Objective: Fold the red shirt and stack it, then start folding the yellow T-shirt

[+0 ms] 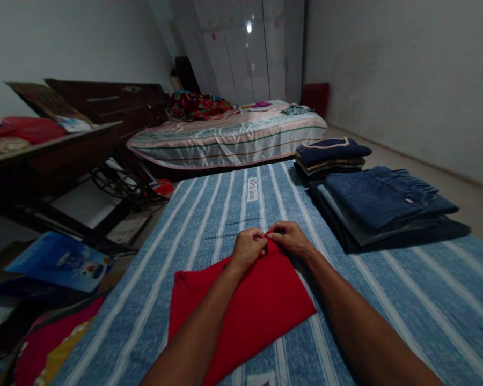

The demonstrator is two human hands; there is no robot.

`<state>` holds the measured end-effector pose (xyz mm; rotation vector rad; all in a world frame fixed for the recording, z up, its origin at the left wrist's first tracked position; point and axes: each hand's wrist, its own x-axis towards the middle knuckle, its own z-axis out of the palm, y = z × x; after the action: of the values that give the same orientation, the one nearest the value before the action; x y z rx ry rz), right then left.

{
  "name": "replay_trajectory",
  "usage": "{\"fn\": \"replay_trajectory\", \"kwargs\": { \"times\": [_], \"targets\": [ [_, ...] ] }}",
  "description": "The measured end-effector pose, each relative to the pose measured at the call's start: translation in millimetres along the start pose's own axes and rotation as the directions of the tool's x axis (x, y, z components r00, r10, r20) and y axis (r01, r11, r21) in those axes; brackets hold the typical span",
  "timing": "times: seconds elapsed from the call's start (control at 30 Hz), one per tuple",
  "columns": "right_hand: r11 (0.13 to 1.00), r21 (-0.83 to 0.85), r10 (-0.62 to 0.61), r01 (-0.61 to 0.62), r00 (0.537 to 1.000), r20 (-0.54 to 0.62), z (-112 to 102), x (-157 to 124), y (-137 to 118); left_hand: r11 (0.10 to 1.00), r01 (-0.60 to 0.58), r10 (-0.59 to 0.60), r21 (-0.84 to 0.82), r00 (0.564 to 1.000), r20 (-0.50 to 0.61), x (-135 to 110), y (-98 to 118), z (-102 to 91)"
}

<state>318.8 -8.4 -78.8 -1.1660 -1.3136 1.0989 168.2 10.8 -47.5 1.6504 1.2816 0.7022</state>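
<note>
A red garment [245, 305] lies folded flat on the blue-and-white striped mattress [209, 214] in front of me. My left hand [247, 247] and my right hand [290, 237] meet at the garment's far edge. Both have their fingers closed, pinching the red cloth there. My forearms stretch over the garment and cover part of it.
A stack of folded jeans [382, 206] and a smaller pile of folded dark clothes [330, 155] lie on the mattress at the right. A second mattress [229, 136] with heaped clothes lies beyond. A dark wooden table [44, 161] stands at left, with a blue bag [60, 260] on the floor.
</note>
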Motion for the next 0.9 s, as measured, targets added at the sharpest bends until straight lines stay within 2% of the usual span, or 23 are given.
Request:
{"fn": "replay_trajectory", "kwargs": {
  "times": [0.13,0.63,0.9],
  "targets": [
    [1.000,-0.013,-0.019,0.019,1.000,-0.007,0.0,0.9,2.7,0.996,0.003,0.001,-0.090,0.999,0.048,0.3,1.2,-6.1],
    [1.000,0.013,-0.016,0.016,1.000,-0.011,-1.1,1.5,2.1,0.998,0.030,-0.029,-0.051,1.000,0.007,7.4,0.2,-5.8],
    [0.999,0.048,0.024,-0.023,1.000,-0.009,-2.3,0.2,-1.1,0.998,-0.006,0.005,-0.055,1.000,-0.017,6.7,-0.2,-8.7]
  ]
}}
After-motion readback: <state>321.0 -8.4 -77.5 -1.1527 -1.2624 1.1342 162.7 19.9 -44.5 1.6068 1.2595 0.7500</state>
